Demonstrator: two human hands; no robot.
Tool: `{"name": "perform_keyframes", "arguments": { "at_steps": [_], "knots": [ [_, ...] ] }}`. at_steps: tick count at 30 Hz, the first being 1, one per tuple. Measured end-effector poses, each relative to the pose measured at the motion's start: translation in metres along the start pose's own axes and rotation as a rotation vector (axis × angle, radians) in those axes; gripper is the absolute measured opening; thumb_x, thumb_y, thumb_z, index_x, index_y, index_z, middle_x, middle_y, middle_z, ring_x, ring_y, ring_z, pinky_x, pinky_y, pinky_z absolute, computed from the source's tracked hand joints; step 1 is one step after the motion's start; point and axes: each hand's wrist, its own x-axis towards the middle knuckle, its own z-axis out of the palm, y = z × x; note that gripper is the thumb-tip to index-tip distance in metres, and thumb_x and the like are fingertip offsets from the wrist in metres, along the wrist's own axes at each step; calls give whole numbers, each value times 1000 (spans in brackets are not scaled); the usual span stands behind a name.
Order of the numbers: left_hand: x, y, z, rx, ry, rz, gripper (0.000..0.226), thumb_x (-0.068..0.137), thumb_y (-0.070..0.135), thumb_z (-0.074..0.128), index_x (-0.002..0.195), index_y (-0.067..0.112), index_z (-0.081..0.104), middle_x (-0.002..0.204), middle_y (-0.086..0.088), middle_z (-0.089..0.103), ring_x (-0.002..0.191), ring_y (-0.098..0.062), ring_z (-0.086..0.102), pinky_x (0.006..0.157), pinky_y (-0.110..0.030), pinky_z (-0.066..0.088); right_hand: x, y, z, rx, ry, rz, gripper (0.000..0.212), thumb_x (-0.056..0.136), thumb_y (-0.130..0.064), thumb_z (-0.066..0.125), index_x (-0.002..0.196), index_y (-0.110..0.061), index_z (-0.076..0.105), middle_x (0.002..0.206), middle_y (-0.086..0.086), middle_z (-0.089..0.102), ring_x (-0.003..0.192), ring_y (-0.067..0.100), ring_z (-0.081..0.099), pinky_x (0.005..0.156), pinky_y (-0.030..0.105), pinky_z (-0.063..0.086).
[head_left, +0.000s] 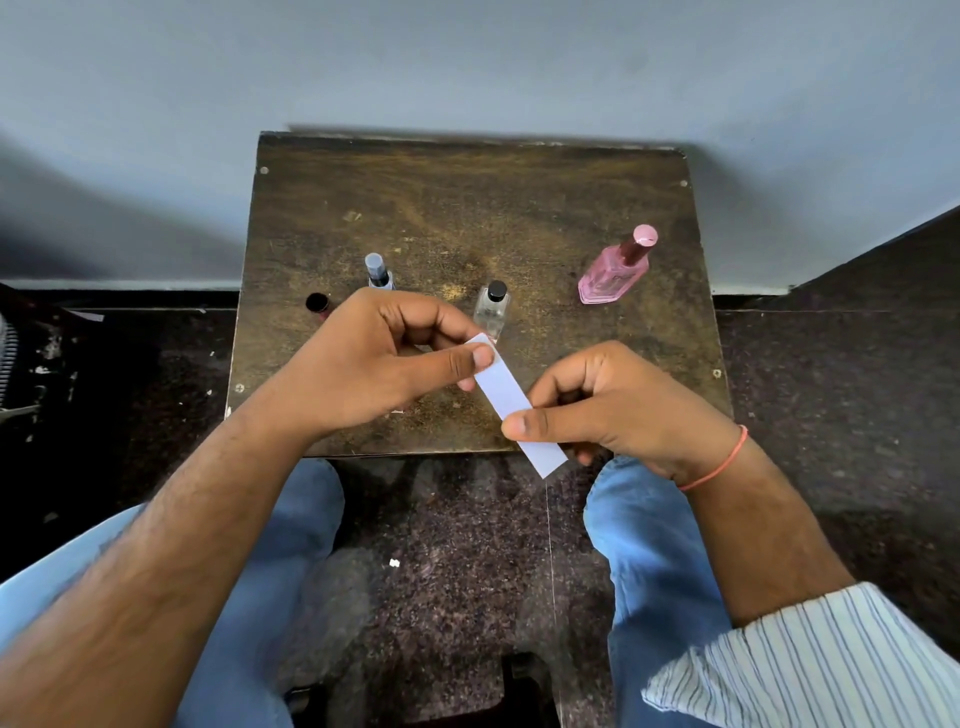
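Note:
A narrow white paper strip (506, 392) is held slantwise over the front edge of a small brown wooden table (467, 218). My left hand (379, 364) pinches its upper end between thumb and fingers. My right hand (618, 405) pinches the strip lower down, and its bottom end sticks out past the thumb. Behind my hands stand a clear bottle with a black cap (492, 309), a bottle with a grey-blue cap (378, 270) and a dark-capped bottle (318, 304) partly hidden by my left hand. A pink bottle (618, 267) stands at the right.
The table stands against a grey wall (467, 62). Its left and right edges drop to a dark speckled floor (452, 545). My knees in blue jeans (649, 545) sit just under the table's front edge.

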Motion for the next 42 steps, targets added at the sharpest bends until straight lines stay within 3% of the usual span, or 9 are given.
{"name": "perform_keyframes", "arguments": {
  "at_steps": [3,6,8,11,14,19,26,31,42],
  "knots": [
    [0,-1,-3,9,-7,-27,20,91,27,78,99,10,83,76,-6,79,50,-16,48,45,-22,36,-1,-3,3,31,5,7,9,89,-19,87,93,-14,81,79,5,78,70,17,68,58,31,51],
    [0,0,-4,10,-31,-41,18,92,27,77,100,12,83,78,-7,79,53,-24,49,44,-23,37,-2,-7,6,132,-15,20,34,93,-39,75,114,-13,80,108,13,84,85,17,74,62,31,58],
    [-1,1,-4,-15,-30,-45,15,94,24,76,101,12,83,78,-6,78,50,-17,48,44,-21,38,-3,-10,6,196,-44,34,51,96,-50,61,122,-10,79,112,13,84,91,22,75,63,30,59],
    [-1,1,-6,-46,-2,-62,16,95,22,75,103,10,82,78,-7,76,46,-11,44,43,-18,36,-3,-10,4,282,-58,38,54,95,-52,61,120,-8,80,111,18,83,95,32,74,69,35,60],
    [-2,2,-6,-47,5,-70,17,95,22,75,104,11,83,78,-8,75,47,-13,43,43,-17,35,-4,-8,3,336,-53,35,42,86,-40,74,112,-8,82,111,29,79,88,29,73,63,34,62],
    [-2,3,-5,-42,9,-77,16,93,26,77,103,16,85,76,-5,75,47,-12,43,43,-19,35,-3,-8,2,370,-60,26,31,83,-26,79,111,-12,83,91,9,81,79,17,77,61,34,65],
    [-4,8,-3,-103,-30,-134,23,86,28,79,107,19,84,74,1,76,48,-10,54,42,-22,44,-1,-9,6,351,28,-41,22,79,-19,82,100,-13,83,89,10,82,73,16,76,53,27,59],
    [-5,8,-3,-150,-129,-136,37,75,21,87,112,19,84,105,-15,82,54,-10,63,49,-21,55,-1,-10,8,422,65,-94,21,76,-18,84,96,-18,79,88,9,82,69,16,75,48,27,59],
    [-4,12,-2,-156,-69,-141,31,74,21,87,105,20,86,98,-15,83,57,-12,65,53,-22,58,0,-10,14,346,142,-181,26,77,-18,84,103,-12,82,85,5,83,70,14,74,50,28,59]
  ]
}}
